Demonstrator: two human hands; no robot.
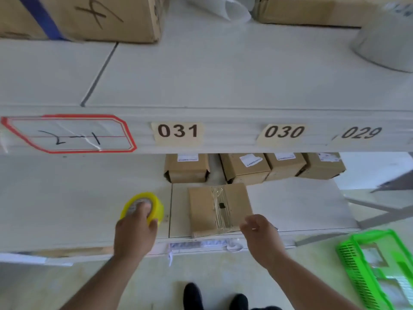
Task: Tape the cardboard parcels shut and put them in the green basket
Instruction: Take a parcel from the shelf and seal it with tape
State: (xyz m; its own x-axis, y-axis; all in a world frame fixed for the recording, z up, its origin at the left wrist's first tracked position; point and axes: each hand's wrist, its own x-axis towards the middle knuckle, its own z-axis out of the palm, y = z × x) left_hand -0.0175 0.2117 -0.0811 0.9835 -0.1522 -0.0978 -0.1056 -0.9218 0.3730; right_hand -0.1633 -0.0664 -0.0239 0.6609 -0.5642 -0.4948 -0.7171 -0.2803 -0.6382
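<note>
A flat cardboard parcel (pixel 220 208) lies on the lower white shelf (pixel 67 204), with a strip of clear tape running down its middle. My left hand (pixel 134 231) grips a yellow roll of tape (pixel 145 204) resting on the shelf, left of the parcel. My right hand (pixel 261 236) hovers at the parcel's near right corner, fingers curled; a small shiny item may be pinched in it, too small to tell. The green basket (pixel 375 269) sits on the floor at the lower right and holds parcels. Several more small cardboard parcels (pixel 245 167) stand at the back of the shelf.
An upper shelf edge (pixel 223 133) with labels 031, 030, 029 overhangs the work area. Large cardboard boxes (pixel 89 16) sit on the upper shelf, and a white roll (pixel 386 41) at its right. My shoes (pixel 214 296) stand on the floor below.
</note>
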